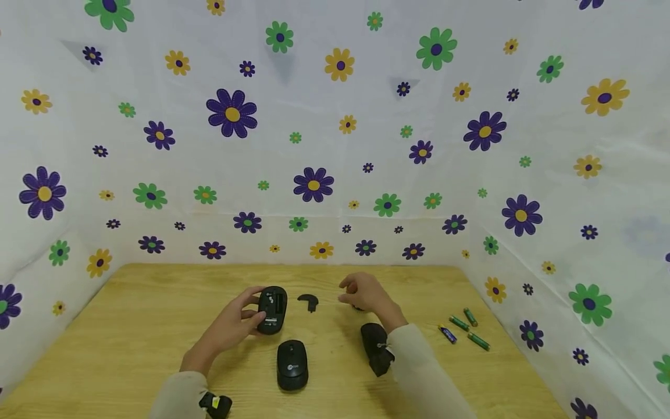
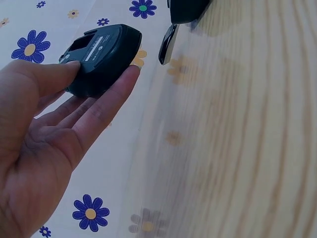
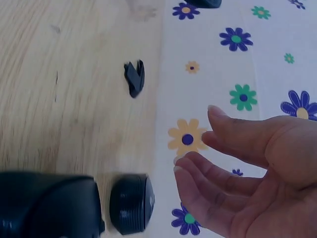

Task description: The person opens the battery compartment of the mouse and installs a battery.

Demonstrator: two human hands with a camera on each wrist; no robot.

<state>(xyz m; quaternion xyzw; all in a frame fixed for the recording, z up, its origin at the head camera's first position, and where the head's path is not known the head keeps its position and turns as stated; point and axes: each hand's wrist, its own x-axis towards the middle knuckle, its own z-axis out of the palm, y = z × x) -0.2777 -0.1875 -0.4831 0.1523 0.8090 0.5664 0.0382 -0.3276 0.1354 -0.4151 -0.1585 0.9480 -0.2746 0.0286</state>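
My left hand grips a black computer mouse, its underside facing up and its battery compartment uncovered. In the left wrist view the thumb lies on the mouse's underside, with fingers beneath. A small black battery cover lies on the table to the right of that mouse. My right hand hovers with loosely bent fingers and nothing between them. Below it sits a dark ribbed object, mostly hidden in the head view. Another black mouse rests upright on the table between the forearms.
Several green batteries and a blue battery lie at the table's right. A dark rounded object shows beside the right wrist. Flower-patterned cloth encloses the back and sides of the wooden table.
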